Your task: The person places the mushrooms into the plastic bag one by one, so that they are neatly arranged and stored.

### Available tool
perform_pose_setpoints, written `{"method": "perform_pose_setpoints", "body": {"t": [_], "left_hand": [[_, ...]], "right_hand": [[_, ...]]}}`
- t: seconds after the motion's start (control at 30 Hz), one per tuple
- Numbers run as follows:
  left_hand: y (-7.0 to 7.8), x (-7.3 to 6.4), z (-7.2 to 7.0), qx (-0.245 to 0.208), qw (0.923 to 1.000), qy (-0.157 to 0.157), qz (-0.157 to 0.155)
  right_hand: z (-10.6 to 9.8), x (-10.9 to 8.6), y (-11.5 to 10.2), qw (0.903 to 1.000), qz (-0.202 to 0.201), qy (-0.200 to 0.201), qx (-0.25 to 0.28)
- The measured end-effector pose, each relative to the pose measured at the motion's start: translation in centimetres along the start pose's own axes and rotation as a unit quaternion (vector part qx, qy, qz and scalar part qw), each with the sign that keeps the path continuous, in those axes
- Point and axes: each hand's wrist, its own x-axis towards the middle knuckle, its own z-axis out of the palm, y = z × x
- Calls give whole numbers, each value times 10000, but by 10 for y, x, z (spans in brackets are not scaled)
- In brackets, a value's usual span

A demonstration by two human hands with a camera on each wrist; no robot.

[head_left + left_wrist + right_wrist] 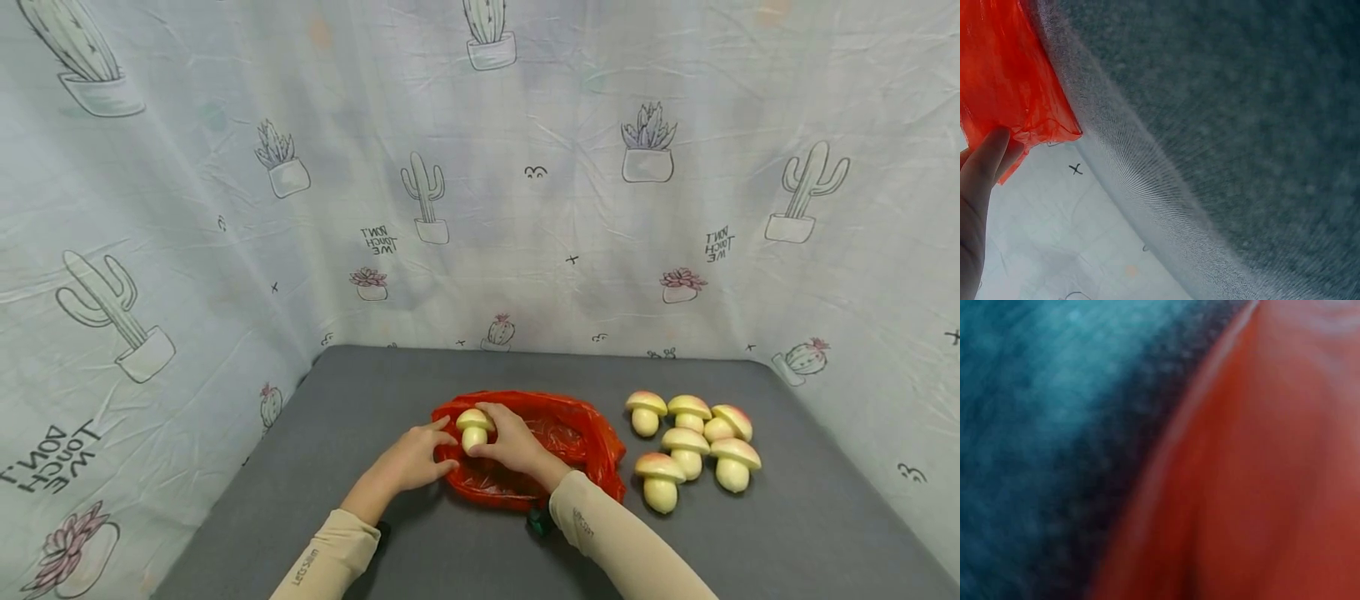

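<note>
A red plastic bag [558,433] lies spread with its mouth up in the middle of the grey table. My left hand [408,458] is at its left rim, and the fingers hold the bag's edge; the left wrist view shows fingertips [999,140] against the crumpled red plastic [1007,69]. Over the bag's left part, my right hand [517,442] grips a toy mushroom [474,427] with a pale yellow cap and stem, between thumb and fingers. Blurred red plastic [1260,475] fills much of the right wrist view, where neither the hand nor the mushroom shows.
Several similar mushrooms [686,442] with pinkish-yellow caps stand grouped right of the bag. A small dark green object [538,522] lies by its front edge, partly behind the right sleeve. A cactus-print curtain [525,208] encloses the table [390,375] at the back and sides.
</note>
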Motion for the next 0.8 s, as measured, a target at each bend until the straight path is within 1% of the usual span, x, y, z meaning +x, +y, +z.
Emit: {"method": "perform_pose_setpoints", "body": {"t": [0.2,0.4,0.63,0.8], "left_hand": [[0,0,1,35,10000,-40,11],[0,1,0,87,9999,-71,-60],[0,2,0,128,9998,-77,-152],[1,1,0,82,9998,-89,-157]], "right_hand": [[3,-1,4,9999,71,-120,31],[2,0,4,9999,62,-139,-33],[-1,-1,2,9999,79,-82,-49],[-5,-3,3,9999,-27,99,-39]]}}
